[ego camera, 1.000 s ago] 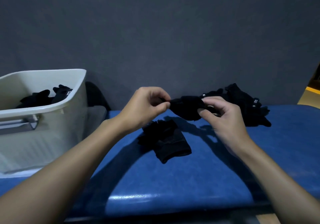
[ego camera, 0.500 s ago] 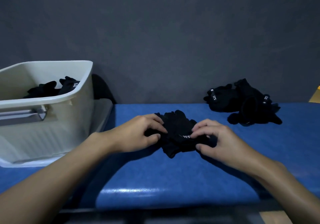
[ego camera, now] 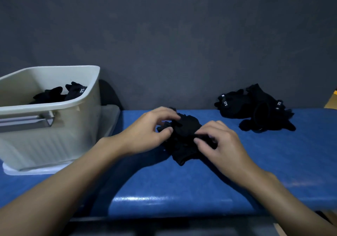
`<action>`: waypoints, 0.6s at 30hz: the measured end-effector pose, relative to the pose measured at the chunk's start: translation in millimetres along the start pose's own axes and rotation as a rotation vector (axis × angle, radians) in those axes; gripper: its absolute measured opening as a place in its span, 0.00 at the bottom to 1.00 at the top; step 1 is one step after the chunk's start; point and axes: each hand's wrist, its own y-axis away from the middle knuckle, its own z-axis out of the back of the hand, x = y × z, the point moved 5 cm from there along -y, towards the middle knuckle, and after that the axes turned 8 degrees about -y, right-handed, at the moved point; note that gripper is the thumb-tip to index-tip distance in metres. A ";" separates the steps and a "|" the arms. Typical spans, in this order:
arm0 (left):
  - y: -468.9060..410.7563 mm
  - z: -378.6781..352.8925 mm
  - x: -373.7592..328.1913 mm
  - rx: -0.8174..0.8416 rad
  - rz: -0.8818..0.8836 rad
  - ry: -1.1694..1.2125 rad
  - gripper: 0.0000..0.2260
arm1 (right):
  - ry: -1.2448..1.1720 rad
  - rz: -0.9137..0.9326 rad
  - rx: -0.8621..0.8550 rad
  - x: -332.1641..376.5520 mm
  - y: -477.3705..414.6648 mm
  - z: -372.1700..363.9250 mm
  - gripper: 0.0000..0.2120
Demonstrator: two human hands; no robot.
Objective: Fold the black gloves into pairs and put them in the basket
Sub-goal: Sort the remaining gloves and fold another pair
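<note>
Both hands are now working down on the blue padded bench (ego camera: 182, 186), where a second ago they were holding one glove in the air above another. The two are now lying as one dark bundle of gloves (ego camera: 184, 137) on the bench, between the hands, and the white lettering that was showing half a second ago is no longer showing.

The left hand (ego camera: 145, 131) is curling its fingers over the bundle's far left corner, with the thumb pinching the cloth from the near side. The right hand (ego camera: 220, 144) is gripping the right side, fingertips bent down into the fabric and covering that edge. How the cloth is folding beneath them I cannot tell, since it is all black and partly hidden.

To the left, well apart from the bundle, a pale plastic basket (ego camera: 54, 144) is sitting on a white tray (ego camera: 113, 115) with folded gloves (ego camera: 58, 94) already lying inside it. A metal handle (ego camera: 25, 122) is showing on its near wall. To the right, at the back of the bench, a loose heap of gloves (ego camera: 255, 108) is waiting against the dark grey wall (ego camera: 164, 35). The left forearm is crossing in front of the basket's near corner.
</note>
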 end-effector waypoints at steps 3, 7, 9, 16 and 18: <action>-4.6 -1.5 -10.1 -0.036 0.000 0.121 0.17 | -0.162 -0.146 -0.199 -4.8 -3.2 18.4 0.08; -8.3 -7.1 -18.2 -0.106 -0.011 0.039 0.16 | -0.380 -0.350 -0.372 -13.5 -0.5 41.8 0.07; -9.7 -12.0 -23.8 -0.117 -0.050 -0.052 0.13 | -0.491 -0.440 -0.449 -19.3 3.1 50.4 0.04; -14.4 -53.4 -35.3 0.133 -0.020 -0.345 0.17 | -0.736 -0.859 -0.551 -48.4 29.0 59.4 0.06; -13.3 -63.9 -34.1 0.231 0.007 -0.434 0.20 | -0.700 -0.952 -0.481 -55.9 37.3 60.5 0.12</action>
